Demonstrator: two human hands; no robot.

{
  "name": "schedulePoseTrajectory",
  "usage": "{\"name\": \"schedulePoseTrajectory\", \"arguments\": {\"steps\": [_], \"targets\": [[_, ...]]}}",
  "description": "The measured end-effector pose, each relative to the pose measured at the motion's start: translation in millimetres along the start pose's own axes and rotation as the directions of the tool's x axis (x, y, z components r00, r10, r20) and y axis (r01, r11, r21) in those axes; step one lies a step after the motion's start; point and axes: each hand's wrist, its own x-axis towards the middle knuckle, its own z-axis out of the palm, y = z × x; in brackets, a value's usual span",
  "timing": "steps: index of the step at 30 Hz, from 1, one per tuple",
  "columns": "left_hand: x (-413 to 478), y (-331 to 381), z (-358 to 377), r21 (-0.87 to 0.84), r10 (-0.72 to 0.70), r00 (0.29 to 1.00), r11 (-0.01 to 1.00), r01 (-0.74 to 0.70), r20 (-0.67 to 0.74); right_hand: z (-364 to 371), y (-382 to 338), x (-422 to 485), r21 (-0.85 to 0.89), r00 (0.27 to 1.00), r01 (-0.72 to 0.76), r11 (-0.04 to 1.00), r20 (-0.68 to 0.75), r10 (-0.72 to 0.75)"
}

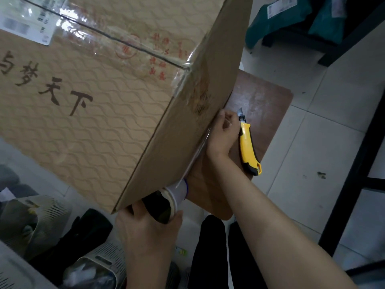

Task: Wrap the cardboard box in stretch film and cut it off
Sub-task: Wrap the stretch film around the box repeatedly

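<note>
A large cardboard box (100, 97) with dark printed characters and clear tape on its top fills the upper left and rests on a brown stool. My left hand (145, 228) grips the stretch film roll (173, 197) at the box's near lower corner. A taut band of film (198, 151) runs from the roll up along the box's right lower edge. My right hand (224, 130) pinches that film against the edge. A yellow and black utility knife (249, 147) lies on the stool just right of my right hand, blade out and pointing away.
The brown stool (266, 101) sticks out to the right of the box over a pale tiled floor (325, 142). Black metal frame legs (358, 163) stand at the right. White perforated baskets (43, 215) and dark items sit at the lower left. Teal bags (287, 19) lie at top right.
</note>
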Motion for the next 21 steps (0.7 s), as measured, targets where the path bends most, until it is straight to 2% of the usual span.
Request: {"name": "schedulePoseTrajectory", "arguments": {"steps": [2,4,7,9,13,15,17,19,21], "targets": [[2,-4,0,0.031,0.031,1.000,0.999,-0.030,-0.005,6,0,-2,0.069,0.997,-0.055,0.996,-0.053,0.059],[3,-3,0,-0.014,0.032,0.999,0.999,-0.032,-0.029,11,-3,-4,0.171,0.992,-0.073,0.983,-0.089,0.089],[5,-1,-3,-0.066,0.075,0.993,0.995,-0.080,-0.087,20,-13,-7,0.282,0.975,-0.178,0.943,-0.078,0.207],[7,-2,-5,-0.082,0.121,0.987,0.988,-0.130,-0.106,22,-20,-5,0.304,0.948,-0.298,0.905,-0.019,0.319],[6,0,-9,-0.121,0.097,0.994,0.987,-0.103,-0.050,26,-13,3,0.258,0.926,-0.377,0.890,0.129,0.355],[8,8,-17,-0.142,0.113,0.991,0.982,-0.121,-0.065,32,-12,5,0.261,0.888,-0.450,0.854,0.234,0.396],[10,12,-21,-0.100,0.175,0.978,0.977,-0.187,-0.118,41,25,25,0.260,0.874,-0.446,0.857,0.332,0.354],[10,13,-21,-0.109,0.213,0.968,0.968,-0.227,-0.130,51,70,45,0.276,0.876,-0.430,0.860,0.356,0.324],[12,12,-20,-0.133,0.192,0.973,0.969,-0.209,-0.129,53,42,36,0.250,0.860,-0.475,0.844,0.337,0.384]]}}
